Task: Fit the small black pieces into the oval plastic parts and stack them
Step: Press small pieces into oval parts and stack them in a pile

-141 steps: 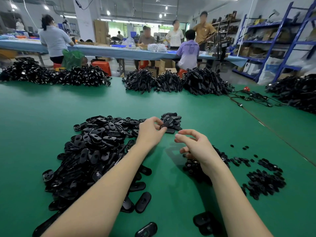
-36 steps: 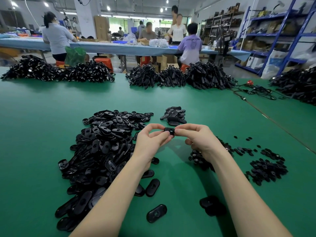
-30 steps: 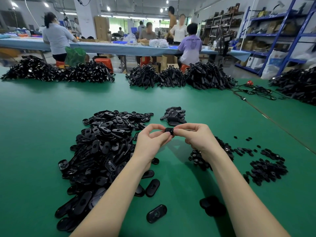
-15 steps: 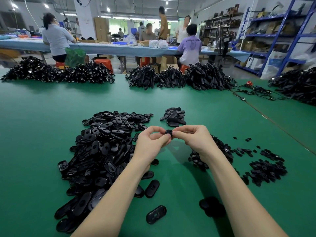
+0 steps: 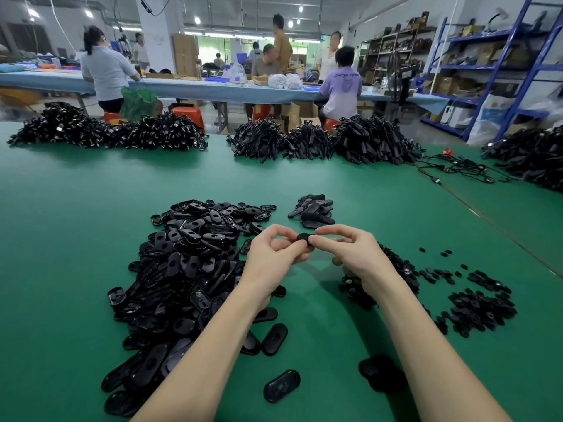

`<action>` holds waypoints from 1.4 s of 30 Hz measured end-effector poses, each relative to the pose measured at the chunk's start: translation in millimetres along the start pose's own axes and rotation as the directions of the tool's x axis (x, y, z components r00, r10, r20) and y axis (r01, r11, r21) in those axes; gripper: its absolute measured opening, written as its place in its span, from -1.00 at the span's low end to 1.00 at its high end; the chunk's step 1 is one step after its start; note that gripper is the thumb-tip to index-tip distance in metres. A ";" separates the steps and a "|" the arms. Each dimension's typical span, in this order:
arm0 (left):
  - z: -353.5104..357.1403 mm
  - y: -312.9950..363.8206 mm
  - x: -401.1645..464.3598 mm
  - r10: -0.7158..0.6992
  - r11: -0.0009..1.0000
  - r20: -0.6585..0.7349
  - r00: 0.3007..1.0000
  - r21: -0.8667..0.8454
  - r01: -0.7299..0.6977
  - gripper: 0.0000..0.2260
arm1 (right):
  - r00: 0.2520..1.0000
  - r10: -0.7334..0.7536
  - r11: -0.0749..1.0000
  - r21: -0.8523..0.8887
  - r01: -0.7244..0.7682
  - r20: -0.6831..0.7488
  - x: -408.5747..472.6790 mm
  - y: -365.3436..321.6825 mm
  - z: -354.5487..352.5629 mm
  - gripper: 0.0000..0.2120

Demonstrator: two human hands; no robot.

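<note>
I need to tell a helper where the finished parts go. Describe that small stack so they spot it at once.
On the green table, look just beyond the two hands, right of the big loose heap of oval parts. The small stack sits apart, alone on bare green.

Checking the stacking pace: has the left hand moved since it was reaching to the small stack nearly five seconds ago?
Yes. The left hand has pulled back toward the person from the small stack and now pinches a black part with the right hand.

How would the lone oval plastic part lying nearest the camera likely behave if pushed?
The oval plastic part lies flat on the green mat, so it would probably slide, not roll. It looks thin and glossy, likely light, stiff and somewhat slippery.
</note>
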State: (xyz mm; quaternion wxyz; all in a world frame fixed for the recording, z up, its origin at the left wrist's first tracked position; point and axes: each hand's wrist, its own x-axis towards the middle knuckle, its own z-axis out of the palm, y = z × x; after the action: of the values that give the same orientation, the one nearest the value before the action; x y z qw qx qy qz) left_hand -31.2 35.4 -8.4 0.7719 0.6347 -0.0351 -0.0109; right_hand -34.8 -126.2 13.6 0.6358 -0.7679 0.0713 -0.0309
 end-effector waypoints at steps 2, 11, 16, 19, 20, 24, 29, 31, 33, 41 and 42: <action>-0.3 3.0 0.8 -0.016 0.998 0.032 0.999 -0.057 0.018 -0.85 | 0.997 0.045 0.998 0.035 -0.048 0.062 -0.5 0.3 -1.8 -0.77; -5.8 5.4 -0.2 -0.111 0.990 0.062 0.992 -0.083 0.116 -0.86 | 0.980 0.027 0.999 0.028 -0.034 0.199 2.6 4.6 -3.3 -0.86; -7.0 3.5 -1.0 -0.121 0.993 0.059 0.991 0.003 0.121 -0.86 | 0.991 -0.014 0.998 -0.059 0.022 0.136 4.1 3.9 -0.7 -0.90; -8.5 2.9 -0.3 -0.123 0.992 0.041 0.992 0.014 0.123 -0.86 | 0.990 -0.032 0.996 -0.074 0.042 0.139 4.3 3.2 0.8 -0.90; -9.0 2.9 -0.2 -0.126 0.992 0.039 0.991 0.009 0.126 -0.86 | 0.989 -0.034 0.995 -0.084 0.047 0.144 3.8 3.1 1.1 -0.91; -9.3 1.9 -0.2 -0.129 0.992 0.044 0.991 0.016 0.128 -0.86 | 0.991 -0.047 0.993 -0.097 0.060 0.129 3.7 3.5 2.9 -0.93; -9.0 -2.2 -0.5 -0.081 0.993 0.049 0.995 0.086 0.077 -0.87 | 0.993 -0.055 0.992 -0.106 0.067 0.109 4.8 6.5 5.3 -0.86; -8.9 -4.0 -0.6 -0.078 0.991 0.051 0.996 0.113 0.071 -0.88 | 0.991 -0.055 0.992 -0.109 0.068 0.120 4.5 8.2 5.1 -0.86; -8.4 -4.5 -0.6 -0.079 0.986 0.048 0.996 0.150 0.071 -0.88 | 0.990 -0.047 0.993 -0.103 0.061 0.133 4.5 9.3 4.1 -0.86; -4.2 -6.9 -0.1 -0.036 0.971 -0.017 0.999 0.237 0.039 -0.90 | 0.992 -0.081 0.993 -0.078 0.089 0.098 5.2 8.9 8.1 -0.86; -5.7 -6.0 0.1 -0.034 0.978 0.003 0.999 0.208 0.033 -0.90 | 0.991 -0.087 0.995 -0.049 0.092 0.102 4.8 9.0 8.0 -0.87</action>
State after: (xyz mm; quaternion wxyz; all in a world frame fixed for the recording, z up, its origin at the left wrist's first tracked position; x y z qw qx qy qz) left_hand -30.5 39.8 -15.3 0.7011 0.7122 -0.0280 -0.0223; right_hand -29.6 -120.7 3.1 0.6157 -0.7877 0.0055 -0.0189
